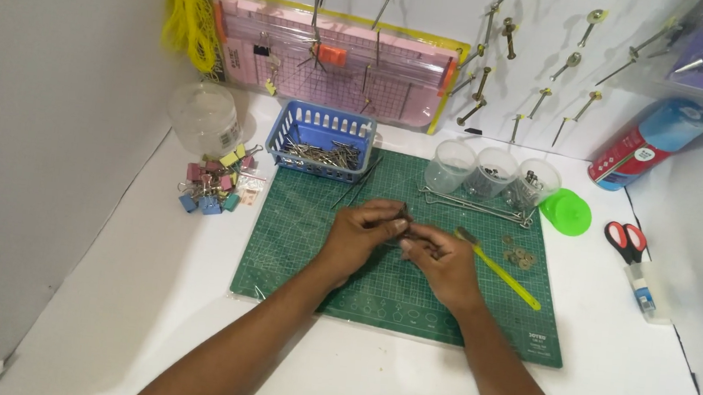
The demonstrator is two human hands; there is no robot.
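Note:
My left hand (363, 232) and my right hand (442, 261) meet over the middle of a green cutting mat (303, 245). Between the fingertips of both hands is a small dark metal part (405, 223), too small to make out. A yellow-green handled tool (500, 272) lies on the mat just right of my right hand. A few small washers (522, 257) lie beside it. Long metal rods (477, 205) rest on the mat behind my hands.
A blue basket (321, 126) of metal pieces stands at the mat's back left, three clear cups (493, 171) at the back right, a green lid (567, 212) beside them. Coloured binder clips (215, 183) and a clear jar (203, 118) sit left. Red scissors (625, 240) lie right.

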